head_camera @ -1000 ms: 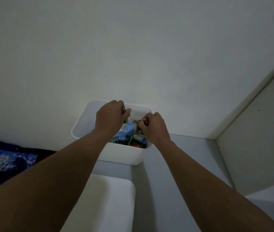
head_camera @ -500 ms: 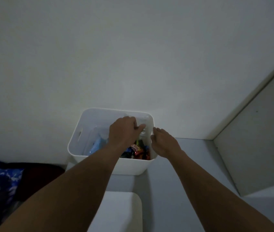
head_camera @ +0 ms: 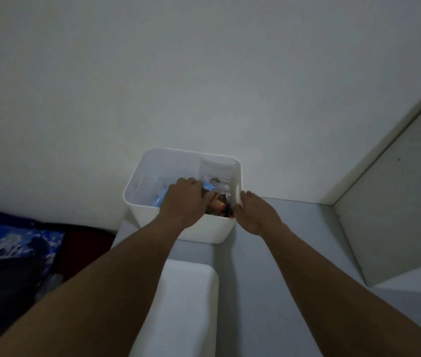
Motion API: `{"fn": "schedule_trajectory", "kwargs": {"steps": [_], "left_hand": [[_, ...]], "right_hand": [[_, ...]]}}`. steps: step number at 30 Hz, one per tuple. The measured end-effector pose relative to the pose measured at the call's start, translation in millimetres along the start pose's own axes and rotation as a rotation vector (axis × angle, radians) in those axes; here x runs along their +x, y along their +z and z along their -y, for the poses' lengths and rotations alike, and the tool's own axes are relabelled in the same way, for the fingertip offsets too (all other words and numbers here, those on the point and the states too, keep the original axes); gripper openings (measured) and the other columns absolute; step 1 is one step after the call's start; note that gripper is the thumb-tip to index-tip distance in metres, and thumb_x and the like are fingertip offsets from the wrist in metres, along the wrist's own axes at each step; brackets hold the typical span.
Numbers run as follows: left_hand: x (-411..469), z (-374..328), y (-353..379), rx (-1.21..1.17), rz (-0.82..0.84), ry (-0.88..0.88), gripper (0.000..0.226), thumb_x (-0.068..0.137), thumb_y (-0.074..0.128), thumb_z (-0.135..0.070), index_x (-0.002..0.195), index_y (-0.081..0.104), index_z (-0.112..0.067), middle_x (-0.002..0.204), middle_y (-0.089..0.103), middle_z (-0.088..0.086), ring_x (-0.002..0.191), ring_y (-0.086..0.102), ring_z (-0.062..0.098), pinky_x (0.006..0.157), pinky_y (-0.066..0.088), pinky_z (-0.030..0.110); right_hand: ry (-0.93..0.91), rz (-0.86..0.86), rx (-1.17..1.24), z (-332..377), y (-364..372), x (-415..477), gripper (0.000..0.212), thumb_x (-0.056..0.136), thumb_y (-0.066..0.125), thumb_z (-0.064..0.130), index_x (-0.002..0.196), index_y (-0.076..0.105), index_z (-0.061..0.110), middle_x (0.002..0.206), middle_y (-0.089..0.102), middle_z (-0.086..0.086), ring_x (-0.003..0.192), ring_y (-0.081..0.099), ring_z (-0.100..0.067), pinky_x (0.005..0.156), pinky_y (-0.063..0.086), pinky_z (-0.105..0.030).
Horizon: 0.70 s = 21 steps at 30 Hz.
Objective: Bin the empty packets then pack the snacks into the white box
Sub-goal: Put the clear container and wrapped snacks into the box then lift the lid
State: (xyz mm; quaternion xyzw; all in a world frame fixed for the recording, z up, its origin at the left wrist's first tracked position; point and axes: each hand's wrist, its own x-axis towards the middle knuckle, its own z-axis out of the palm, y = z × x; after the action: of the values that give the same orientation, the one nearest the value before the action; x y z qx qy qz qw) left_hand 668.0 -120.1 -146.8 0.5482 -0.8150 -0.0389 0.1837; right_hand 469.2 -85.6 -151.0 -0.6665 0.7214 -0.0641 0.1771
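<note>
The white box (head_camera: 204, 229) stands on a grey surface against the wall. Inside it lie several snack packets: a blue one (head_camera: 209, 187), a clear one (head_camera: 216, 169) leaning in the far right corner, and red-orange ones (head_camera: 220, 204). My left hand (head_camera: 186, 199) reaches down into the box, with its fingers curled onto the packets beside the blue one. My right hand (head_camera: 254, 212) rests against the outside of the box's right wall, fingers fairly straight and thumb at the rim. The left hand hides much of the box's contents.
A white rounded block (head_camera: 186, 305) lies just in front of the box, under my left forearm. A dark blue patterned cloth (head_camera: 11, 240) is at the left. A pale panel (head_camera: 397, 202) stands at the right, and the plain wall (head_camera: 204, 73) is behind.
My left hand has dropped deeper into the box and its fingers have curled onto the packets. My right hand stays at the box's right wall.
</note>
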Motion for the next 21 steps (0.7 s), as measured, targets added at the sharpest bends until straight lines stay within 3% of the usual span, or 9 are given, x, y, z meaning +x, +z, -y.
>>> {"fn": "schedule_trajectory", "kwargs": {"steps": [3,8,21], "left_hand": [[-47.4,13.4,-13.8,0.028,-0.039,-0.069,0.05,0.094,0.035,-0.049,0.097,0.067,-0.011,0.093,0.067,0.011,0.091,0.059,0.034,0.075,0.049,0.043],[-125.7,51.6,-20.4,0.017,-0.002,-0.198,0.036,0.095,0.053,-0.043,0.105,0.066,-0.011,0.102,0.066,0.011,0.1,0.058,0.032,0.085,0.047,0.043],[-241.4,145.8,27.3,-0.098,0.337,-0.326,0.046,0.091,0.058,-0.045,0.123,0.058,-0.011,0.123,0.056,0.013,0.115,0.049,0.033,0.096,0.046,0.047]], "right_hand": [[-0.002,-0.121,-0.036,11.7,9.7,-31.1,0.037,0.097,0.04,0.036,0.114,0.057,0.008,0.112,0.056,-0.012,0.108,0.056,-0.031,0.085,0.049,-0.041],[0.007,-0.289,-0.015,34.0,43.0,-87.8,0.042,0.096,0.048,0.039,0.12,0.057,0.006,0.119,0.055,-0.013,0.115,0.05,-0.031,0.086,0.05,-0.043],[0.272,0.019,0.039,65.8,162.8,-165.2,0.053,0.095,0.05,0.044,0.134,0.046,0.008,0.129,0.049,-0.014,0.119,0.051,-0.033,0.091,0.047,-0.042]]}}
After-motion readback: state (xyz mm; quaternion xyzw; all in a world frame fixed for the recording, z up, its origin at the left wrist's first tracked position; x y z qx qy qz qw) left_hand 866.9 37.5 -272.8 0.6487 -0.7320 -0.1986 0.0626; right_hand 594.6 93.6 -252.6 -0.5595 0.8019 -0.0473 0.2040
